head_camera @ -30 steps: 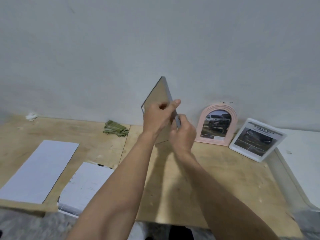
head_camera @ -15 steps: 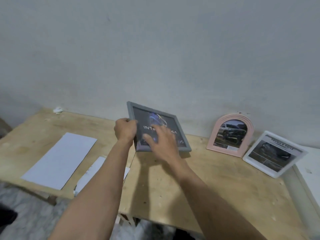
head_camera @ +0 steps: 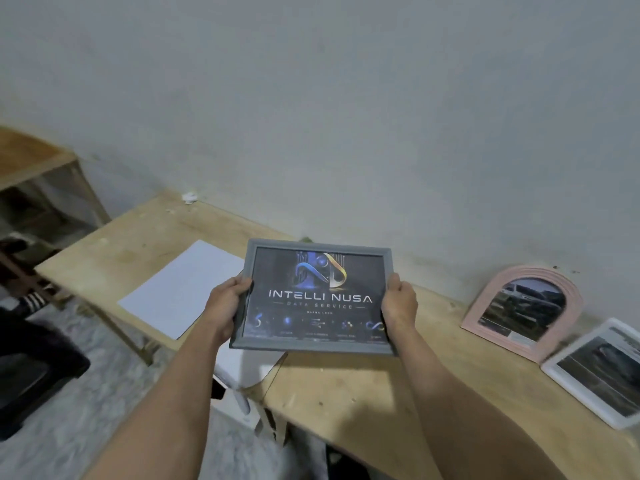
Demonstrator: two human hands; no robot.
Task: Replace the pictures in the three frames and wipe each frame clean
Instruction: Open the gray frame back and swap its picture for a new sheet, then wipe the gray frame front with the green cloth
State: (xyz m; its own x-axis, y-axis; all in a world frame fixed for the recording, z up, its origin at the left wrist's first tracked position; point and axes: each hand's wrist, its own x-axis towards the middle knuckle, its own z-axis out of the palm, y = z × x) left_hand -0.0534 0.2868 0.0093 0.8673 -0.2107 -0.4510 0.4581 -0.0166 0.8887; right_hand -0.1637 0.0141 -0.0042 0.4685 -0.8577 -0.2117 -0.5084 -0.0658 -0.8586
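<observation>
Now grey frame (head_camera: pixel 313 344), dark logo print.

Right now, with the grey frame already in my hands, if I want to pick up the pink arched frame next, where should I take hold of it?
Probably take the pink arched frame by its curved top, coming from above and in front. It stands leaning back toward the wall, so its back is closed off, and the white frame crowds its lower right. The arch is free, and a grip on the rim avoids touching the picture.
</observation>
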